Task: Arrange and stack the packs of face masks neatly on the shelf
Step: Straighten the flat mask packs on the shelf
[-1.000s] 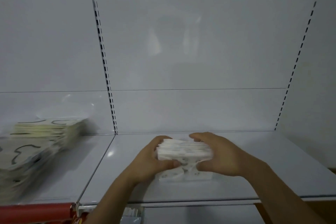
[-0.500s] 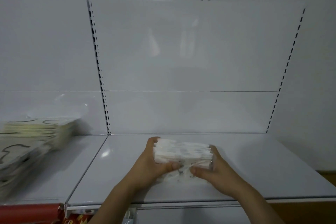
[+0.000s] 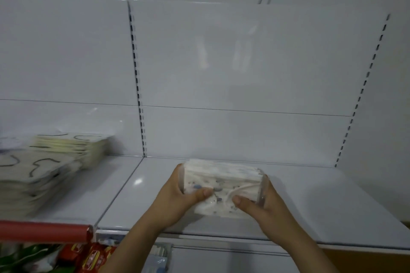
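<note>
A clear pack of white face masks with small blue-grey prints (image 3: 224, 180) sits on the white shelf (image 3: 310, 210), a little in from its front edge. My left hand (image 3: 177, 197) grips the pack's left end, thumb across the front. My right hand (image 3: 259, 204) grips the right end the same way. The pack appears to rest on another pack beneath it. At the far left, two stacks of cream mask packs with black loops (image 3: 37, 175) lie on the neighbouring shelf section.
The shelf's white back panel (image 3: 244, 73) with slotted uprights rises behind the pack. A red cart handle (image 3: 44, 231) crosses the lower left, with red and green packets (image 3: 93, 257) below it. Bare shelf surface lies to the right of my hands.
My right hand came off the top of the pack and took hold of its right end. The camera view shifted slightly, and the pack stays between both hands.
</note>
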Demonstrator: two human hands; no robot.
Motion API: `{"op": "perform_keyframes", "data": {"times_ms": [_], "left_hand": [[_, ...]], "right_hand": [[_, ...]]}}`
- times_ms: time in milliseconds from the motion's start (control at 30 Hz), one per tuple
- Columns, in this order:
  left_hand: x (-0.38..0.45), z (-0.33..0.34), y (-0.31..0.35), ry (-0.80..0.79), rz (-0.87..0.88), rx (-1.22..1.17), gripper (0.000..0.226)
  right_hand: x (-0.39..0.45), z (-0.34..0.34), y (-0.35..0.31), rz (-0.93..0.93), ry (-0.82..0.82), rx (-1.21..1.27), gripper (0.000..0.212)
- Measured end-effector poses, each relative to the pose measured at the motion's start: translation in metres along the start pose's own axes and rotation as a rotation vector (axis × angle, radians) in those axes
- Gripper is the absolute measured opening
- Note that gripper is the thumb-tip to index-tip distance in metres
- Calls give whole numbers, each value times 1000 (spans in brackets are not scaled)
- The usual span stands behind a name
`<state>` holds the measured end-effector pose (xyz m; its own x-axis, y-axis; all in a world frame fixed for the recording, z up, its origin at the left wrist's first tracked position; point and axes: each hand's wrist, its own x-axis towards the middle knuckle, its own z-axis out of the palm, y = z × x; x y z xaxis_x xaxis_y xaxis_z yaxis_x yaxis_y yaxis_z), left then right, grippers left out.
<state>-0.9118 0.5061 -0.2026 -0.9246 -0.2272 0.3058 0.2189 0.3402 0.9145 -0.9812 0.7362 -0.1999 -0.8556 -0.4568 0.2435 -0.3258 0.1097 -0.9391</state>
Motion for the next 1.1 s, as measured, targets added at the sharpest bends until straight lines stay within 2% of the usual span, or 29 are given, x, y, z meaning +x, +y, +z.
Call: {"op": "perform_keyframes", "data": {"times_ms": [133, 200, 267, 367, 467, 567, 633, 800, 867, 1000, 1100], "left_hand": [[-26, -37, 21, 40, -12, 0, 46], [-39, -64, 29, 103, 1, 40, 30], [-52, -99, 36, 206, 24, 64, 25], [-75, -157, 46, 340, 46, 62, 28], [-95, -222, 56, 445, -7, 65, 29], [-105, -289, 62, 455, -119, 71, 34], [-107, -330, 64, 496, -174, 92, 41], [-97, -417, 69, 590, -160, 98, 59], [-90, -453, 68, 603, -128, 196, 63], [-68, -517, 55, 679, -115, 522, 61], [-48, -552, 37, 649, -101, 745, 56]], "right_hand": [[-7, 39, -28, 4, -5, 174, 52], [-8, 67, -47, 15, -57, 214, 47], [-9, 101, -67, 14, -102, 221, 44], [-8, 158, -100, -9, -117, 199, 49], [-3, 219, -132, -8, -154, 209, 49], [9, 274, -160, 0, -201, 198, 34], [23, 309, -178, 3, -192, 171, 36], [74, 392, -226, 53, -138, 213, 32], [101, 422, -246, 69, -126, 235, 29], [156, 478, -272, 113, -150, 206, 36], [198, 521, -271, 174, -158, 160, 18]]}}
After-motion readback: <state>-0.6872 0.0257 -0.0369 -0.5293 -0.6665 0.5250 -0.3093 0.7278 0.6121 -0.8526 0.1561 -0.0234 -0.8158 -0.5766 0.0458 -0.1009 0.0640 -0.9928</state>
